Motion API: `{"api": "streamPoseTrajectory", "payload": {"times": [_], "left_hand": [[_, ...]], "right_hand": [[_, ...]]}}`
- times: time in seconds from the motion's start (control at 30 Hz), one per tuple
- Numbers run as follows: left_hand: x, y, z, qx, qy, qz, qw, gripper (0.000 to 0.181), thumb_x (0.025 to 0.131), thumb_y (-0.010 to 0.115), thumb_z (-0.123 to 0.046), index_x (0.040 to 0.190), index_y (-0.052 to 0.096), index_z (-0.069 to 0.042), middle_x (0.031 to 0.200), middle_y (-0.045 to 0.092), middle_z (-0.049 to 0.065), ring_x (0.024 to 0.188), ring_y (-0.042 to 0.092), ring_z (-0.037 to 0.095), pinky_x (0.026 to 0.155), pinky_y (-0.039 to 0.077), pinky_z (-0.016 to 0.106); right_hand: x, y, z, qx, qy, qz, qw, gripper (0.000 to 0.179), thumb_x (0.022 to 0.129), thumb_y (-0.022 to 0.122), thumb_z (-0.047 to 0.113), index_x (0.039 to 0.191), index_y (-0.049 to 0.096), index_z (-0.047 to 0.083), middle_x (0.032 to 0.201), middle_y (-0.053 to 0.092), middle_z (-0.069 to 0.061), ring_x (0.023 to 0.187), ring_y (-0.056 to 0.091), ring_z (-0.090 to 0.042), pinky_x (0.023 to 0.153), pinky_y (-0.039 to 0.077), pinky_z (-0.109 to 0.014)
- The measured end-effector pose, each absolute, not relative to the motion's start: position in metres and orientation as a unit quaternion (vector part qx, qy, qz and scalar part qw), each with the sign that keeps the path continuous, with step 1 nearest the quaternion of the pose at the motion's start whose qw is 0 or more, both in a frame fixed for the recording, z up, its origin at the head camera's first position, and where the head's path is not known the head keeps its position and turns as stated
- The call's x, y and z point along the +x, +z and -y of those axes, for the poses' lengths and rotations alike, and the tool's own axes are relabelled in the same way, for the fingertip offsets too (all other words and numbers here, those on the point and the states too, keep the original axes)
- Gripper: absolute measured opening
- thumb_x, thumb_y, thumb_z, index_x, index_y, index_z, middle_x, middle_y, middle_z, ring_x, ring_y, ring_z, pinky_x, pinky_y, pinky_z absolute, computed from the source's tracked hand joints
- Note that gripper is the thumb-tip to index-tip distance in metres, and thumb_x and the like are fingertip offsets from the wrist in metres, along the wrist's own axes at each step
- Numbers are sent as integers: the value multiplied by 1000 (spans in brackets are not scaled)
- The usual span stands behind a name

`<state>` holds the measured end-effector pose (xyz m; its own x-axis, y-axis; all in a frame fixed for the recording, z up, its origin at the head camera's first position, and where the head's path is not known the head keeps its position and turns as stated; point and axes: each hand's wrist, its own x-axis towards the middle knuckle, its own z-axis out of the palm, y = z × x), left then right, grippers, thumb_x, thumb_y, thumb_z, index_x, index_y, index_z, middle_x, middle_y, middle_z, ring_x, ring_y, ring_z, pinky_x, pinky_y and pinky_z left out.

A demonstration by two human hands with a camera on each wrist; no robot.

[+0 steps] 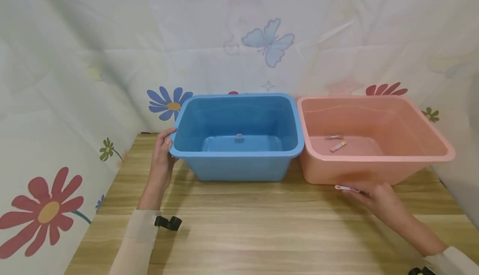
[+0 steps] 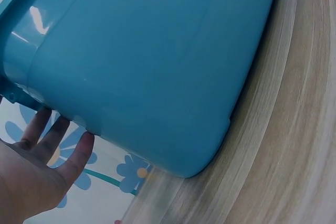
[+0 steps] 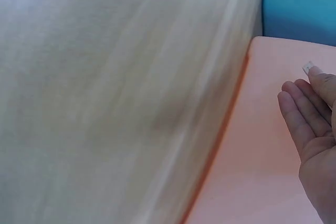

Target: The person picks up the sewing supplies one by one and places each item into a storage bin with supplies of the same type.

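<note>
My left hand holds the left rim of a blue plastic tub. In the left wrist view, three fingers of the left hand are spread, tips against the tub's outer wall below the rim. My right hand pinches a small pale pink nail clipper between thumb and fingers, just in front of a pink tub. Only the clipper's pale tip shows beyond the thumb in the right wrist view. Two similar small clippers, one side-on and one patterned, lie inside the pink tub.
The tubs stand side by side, rims meeting, on a wood-grain table. A small round pale thing lies on the blue tub's floor. Behind and left hangs a white cloth printed with flowers and a butterfly.
</note>
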<state>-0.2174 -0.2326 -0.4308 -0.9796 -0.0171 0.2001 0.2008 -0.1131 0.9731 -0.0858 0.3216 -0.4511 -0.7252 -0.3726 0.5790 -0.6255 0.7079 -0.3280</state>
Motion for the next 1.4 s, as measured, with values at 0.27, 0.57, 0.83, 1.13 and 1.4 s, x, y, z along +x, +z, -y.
{"api": "streamPoseTrajectory", "payload": {"times": [0.27, 0.57, 0.83, 1.13, 1.4], "left_hand": [[-219, -431, 232, -71, -746, 658, 76, 41, 105, 44, -37, 143, 49, -22, 142, 45, 3, 116, 53, 24, 94, 41, 41], [-218, -430, 233, -67, -751, 652, 78, 39, 105, 46, -36, 141, 50, -23, 138, 46, 3, 112, 54, 21, 92, 42, 40], [-217, -430, 235, -67, -751, 652, 78, 39, 105, 46, -37, 141, 50, -23, 139, 46, 3, 113, 53, 21, 93, 42, 41], [-217, -431, 232, -70, -748, 655, 77, 40, 105, 44, -36, 142, 50, -22, 138, 46, 3, 113, 53, 21, 93, 43, 39], [-217, -431, 231, -72, -742, 661, 84, 40, 106, 44, -36, 142, 50, -22, 136, 47, 3, 111, 54, 20, 90, 45, 36]], "right_hand": [[-85, -426, -312, 280, 241, 900, 231, 35, 65, 85, -10, 97, 81, 5, 85, 77, -6, 73, 67, 2, 59, 48, -9], [-84, -400, -303, 299, 234, 895, 234, 23, 85, 81, 14, 107, 81, 16, 102, 77, 6, 97, 66, 7, 79, 47, -6], [-85, -380, -300, 318, 223, 886, 254, 51, 100, 45, 54, 106, 81, 18, 100, 77, 9, 102, 60, 15, 88, 42, -4], [-92, -363, -300, 356, 188, 870, 285, 53, 103, 43, 57, 101, 82, 20, 96, 76, 14, 91, 65, 5, 88, 43, -6], [-92, -350, -301, 380, 178, 867, 269, 56, 103, 41, 57, 107, 81, 18, 103, 77, 8, 100, 63, -3, 102, 33, -6]]}}
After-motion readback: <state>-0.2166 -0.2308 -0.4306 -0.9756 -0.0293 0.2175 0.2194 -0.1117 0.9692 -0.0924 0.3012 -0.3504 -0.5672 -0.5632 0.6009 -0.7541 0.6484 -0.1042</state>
